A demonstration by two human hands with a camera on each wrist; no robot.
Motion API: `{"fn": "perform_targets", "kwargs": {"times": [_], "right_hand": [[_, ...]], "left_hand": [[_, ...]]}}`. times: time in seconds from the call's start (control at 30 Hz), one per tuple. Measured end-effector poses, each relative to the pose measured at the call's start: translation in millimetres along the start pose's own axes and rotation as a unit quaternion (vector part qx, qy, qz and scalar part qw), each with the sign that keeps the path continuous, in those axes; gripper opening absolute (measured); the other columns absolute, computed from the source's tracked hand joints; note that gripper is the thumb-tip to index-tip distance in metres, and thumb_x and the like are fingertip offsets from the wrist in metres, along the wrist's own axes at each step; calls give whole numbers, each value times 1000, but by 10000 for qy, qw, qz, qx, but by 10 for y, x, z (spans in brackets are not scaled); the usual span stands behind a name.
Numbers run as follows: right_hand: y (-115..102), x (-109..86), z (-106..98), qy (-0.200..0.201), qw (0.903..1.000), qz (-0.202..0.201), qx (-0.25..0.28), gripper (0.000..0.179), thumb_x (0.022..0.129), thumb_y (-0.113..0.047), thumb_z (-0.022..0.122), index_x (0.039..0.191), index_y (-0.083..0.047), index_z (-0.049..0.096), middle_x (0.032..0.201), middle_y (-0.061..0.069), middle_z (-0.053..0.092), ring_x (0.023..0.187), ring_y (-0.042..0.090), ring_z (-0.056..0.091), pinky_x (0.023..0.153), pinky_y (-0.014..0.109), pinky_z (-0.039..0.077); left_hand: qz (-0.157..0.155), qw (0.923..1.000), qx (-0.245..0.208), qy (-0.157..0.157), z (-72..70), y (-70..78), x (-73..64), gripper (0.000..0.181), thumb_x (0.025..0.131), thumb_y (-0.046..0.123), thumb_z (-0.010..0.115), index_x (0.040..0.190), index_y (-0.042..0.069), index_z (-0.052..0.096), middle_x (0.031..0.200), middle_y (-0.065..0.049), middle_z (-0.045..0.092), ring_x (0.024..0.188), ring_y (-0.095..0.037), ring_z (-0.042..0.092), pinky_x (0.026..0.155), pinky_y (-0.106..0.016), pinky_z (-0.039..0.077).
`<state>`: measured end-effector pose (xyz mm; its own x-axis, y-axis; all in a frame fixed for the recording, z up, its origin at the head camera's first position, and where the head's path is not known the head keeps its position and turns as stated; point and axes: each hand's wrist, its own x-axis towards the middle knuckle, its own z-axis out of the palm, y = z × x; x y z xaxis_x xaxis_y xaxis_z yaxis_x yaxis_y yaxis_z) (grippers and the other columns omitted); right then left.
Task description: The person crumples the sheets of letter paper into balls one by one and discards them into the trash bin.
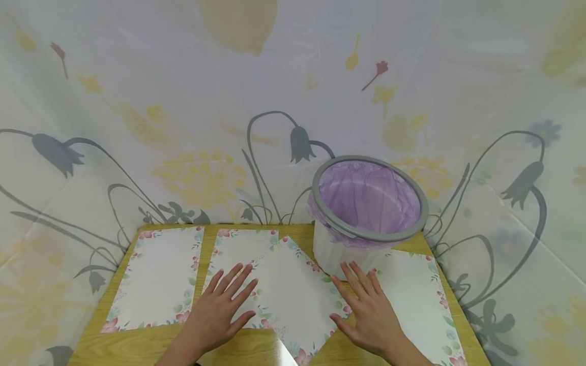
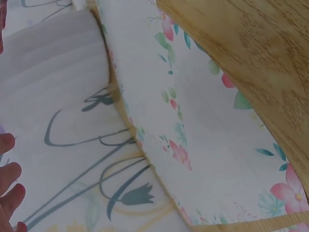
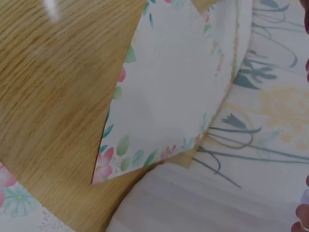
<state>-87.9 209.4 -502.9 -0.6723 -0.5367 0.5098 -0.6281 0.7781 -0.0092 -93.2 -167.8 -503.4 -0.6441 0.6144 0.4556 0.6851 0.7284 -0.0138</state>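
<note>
My left hand (image 1: 220, 312), fingers spread and nearly straight, is over the second flower-bordered paper sheet (image 1: 244, 241) and holds nothing. A third sheet (image 1: 302, 284) lies turned at an angle and overlaps that one. On the other side, my right hand (image 1: 371, 317) is palm down with spread fingers, its fingertips in front of a white waste bin (image 1: 327, 251). The bin has a grey rim (image 1: 348, 231) and a purple bag (image 1: 371, 198) lining it. Only fingertips (image 2: 8, 179) show at the edge of the left wrist view.
Another flower-bordered sheet (image 1: 160, 279) lies at the left of the wooden table (image 1: 133, 348). A further sheet (image 1: 412, 295) lies at the right, its back part hidden by the bin. A flower-printed cloth (image 1: 293, 76) surrounds the table at the back and sides.
</note>
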Motion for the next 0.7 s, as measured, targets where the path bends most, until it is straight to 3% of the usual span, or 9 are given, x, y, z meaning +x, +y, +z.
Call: {"fn": "perform_targets", "kwargs": {"times": [0.13, 0.3, 0.37, 0.47, 0.57, 0.63, 0.7], "right_hand": [[-8, -21, 25, 79, 9998, 124, 163, 68, 100, -61, 39, 143, -10, 56, 153, 20, 41, 142, 38, 33, 121, 45, 1], [-22, -51, 79, 217, 9991, 269, 256, 66, 102, -59, 37, 141, -9, 56, 150, 19, 45, 140, 37, 38, 121, 38, 3], [-30, -65, 107, 288, 9982, 381, 356, 65, 103, -57, 38, 140, -8, 58, 148, 18, 47, 138, 37, 41, 121, 37, 7], [-38, -85, 149, 424, 9953, 623, 604, 58, 102, -52, 45, 138, -8, 60, 144, 15, 53, 133, 35, 47, 117, 41, 28], [-38, -105, 190, 666, 9891, 934, 927, 47, 98, -37, 61, 133, -6, 63, 137, 12, 60, 125, 33, 56, 97, 49, 49], [-32, -119, 224, 861, 9833, 1160, 1108, 43, 92, -23, 70, 130, -5, 65, 131, 11, 64, 118, 31, 61, 87, 51, 54], [-22, -137, 272, 1063, 9746, 1412, 1377, 42, 85, -10, 75, 125, -3, 68, 127, 10, 67, 111, 29, 66, 87, 42, 56]], "left_hand": [[-51, 9996, -71, 271, 27, 15, 4, 60, 106, 54, 31, 139, 13, 59, 154, -12, 42, 139, -32, 40, 107, -54, 33], [-314, 9976, -291, 542, 74, 33, 10, 57, 107, 51, 31, 134, 12, 64, 146, -9, 52, 129, -29, 52, 101, -50, 42], [-465, 9958, -463, 641, 101, 35, 13, 51, 107, 47, 37, 129, 12, 66, 139, -7, 59, 122, -26, 57, 97, -47, 47], [-743, 9906, -812, 809, 146, 38, 16, 34, 101, 35, 58, 121, 11, 70, 125, -3, 67, 109, -22, 63, 89, -42, 53], [-1073, 9837, -1086, 953, 198, 38, 28, 26, 89, 21, 75, 113, 13, 73, 111, 1, 71, 99, -18, 65, 78, -37, 57], [-1308, 9787, -1202, 1032, 236, 37, 40, 26, 84, 15, 79, 109, 15, 74, 104, 3, 71, 92, -15, 66, 69, -33, 57], [-1532, 9735, -1315, 1075, 284, 34, 54, 25, 83, 12, 80, 107, 16, 74, 100, 4, 71, 87, -14, 65, 63, -29, 56]]}}
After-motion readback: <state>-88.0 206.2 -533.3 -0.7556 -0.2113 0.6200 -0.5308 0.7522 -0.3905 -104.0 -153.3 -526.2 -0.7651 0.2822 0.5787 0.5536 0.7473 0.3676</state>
